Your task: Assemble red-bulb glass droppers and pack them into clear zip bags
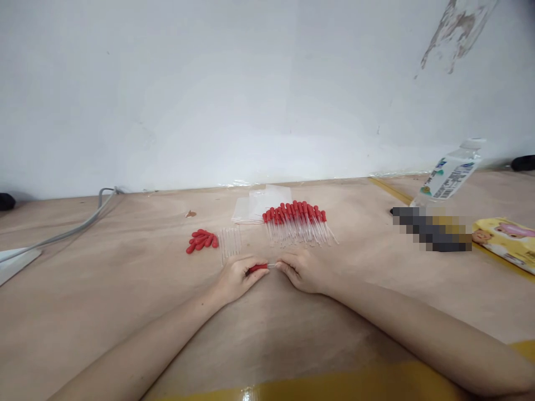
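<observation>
One smooth red bulb (pixel 258 267) sits pinched in the left hand (pixel 239 277), in line with a thin clear tube (pixel 271 265) clamped in the right hand (pixel 304 271), their shared length running side to side between the two, with loose tubes (pixel 230 242) and spare bulbs (pixel 203 240) just beyond and heaped red-topped droppers (pixel 296 220) farther back.

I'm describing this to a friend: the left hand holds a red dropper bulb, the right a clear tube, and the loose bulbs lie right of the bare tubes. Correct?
Not quite: the head view shows the loose bulbs left of the bare tubes. The left hand does hold a red dropper bulb, and the right hand a clear tube.
</observation>
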